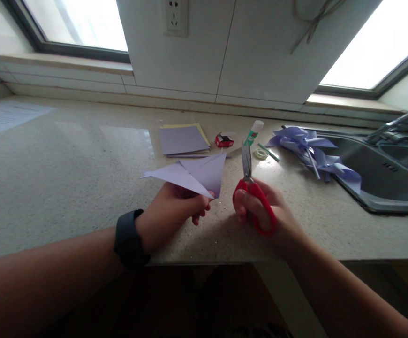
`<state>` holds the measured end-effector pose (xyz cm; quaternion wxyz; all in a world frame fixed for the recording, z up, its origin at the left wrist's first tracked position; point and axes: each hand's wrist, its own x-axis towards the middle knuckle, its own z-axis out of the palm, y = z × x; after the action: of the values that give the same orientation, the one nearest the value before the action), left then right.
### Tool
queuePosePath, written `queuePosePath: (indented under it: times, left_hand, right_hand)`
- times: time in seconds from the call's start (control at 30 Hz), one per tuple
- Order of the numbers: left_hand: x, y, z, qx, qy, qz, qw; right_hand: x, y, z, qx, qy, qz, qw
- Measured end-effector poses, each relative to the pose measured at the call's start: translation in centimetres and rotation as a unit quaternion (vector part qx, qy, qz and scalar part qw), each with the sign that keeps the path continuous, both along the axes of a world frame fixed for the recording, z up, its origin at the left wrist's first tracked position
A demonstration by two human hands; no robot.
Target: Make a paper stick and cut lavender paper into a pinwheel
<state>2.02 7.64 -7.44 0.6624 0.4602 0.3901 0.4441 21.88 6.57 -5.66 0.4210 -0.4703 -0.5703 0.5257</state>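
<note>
My left hand (179, 206) pinches a sheet of lilac paper (204, 173) by its near corner, thumb on top. Slits run inward on the paper, and its flaps stand apart, one pointing left. To the right, my right hand (260, 202) grips a pair of red-handled scissors (247, 169), fingers through the loops. The blades point up and away, look closed or nearly so, and are apart from the paper. Both hands are above the counter near its front edge.
Behind the paper lie a stack of coloured paper (183, 139), a small red box (224, 140), a glue stick (253, 132) and a tape roll (260, 154). Lilac paper pinwheels (304, 143) rest beside the steel sink (394, 204). A printed sheet (10, 116) is at far left on the counter (66, 188).
</note>
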Motion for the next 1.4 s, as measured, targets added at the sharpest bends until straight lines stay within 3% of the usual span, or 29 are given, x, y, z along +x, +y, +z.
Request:
queuePosePath:
  times: [0.17, 0.37, 0.6, 1.4]
  left_hand:
    - [0.1, -0.1, 0.3, -0.010, -0.036, 0.031, 0.999]
    - [0.3, -0.1, 0.7, -0.035, -0.037, 0.052, 0.997]
    - [0.3, -0.2, 0.7, -0.035, -0.061, 0.051, 0.996]
    - [0.1, -0.2, 0.5, -0.016, -0.037, 0.037, 0.999]
  right_hand:
    - [2.3, -2.0, 1.0, -0.102, -0.019, 0.090, 0.991]
    - [4.3, -3.5, 1.0, -0.191, -0.114, 0.134, 0.966]
    - [4.0, -2.7, 0.4, -0.200, -0.178, 0.170, 0.948]
    - [3.3, -2.5, 0.3, -0.209, -0.196, 0.150, 0.946]
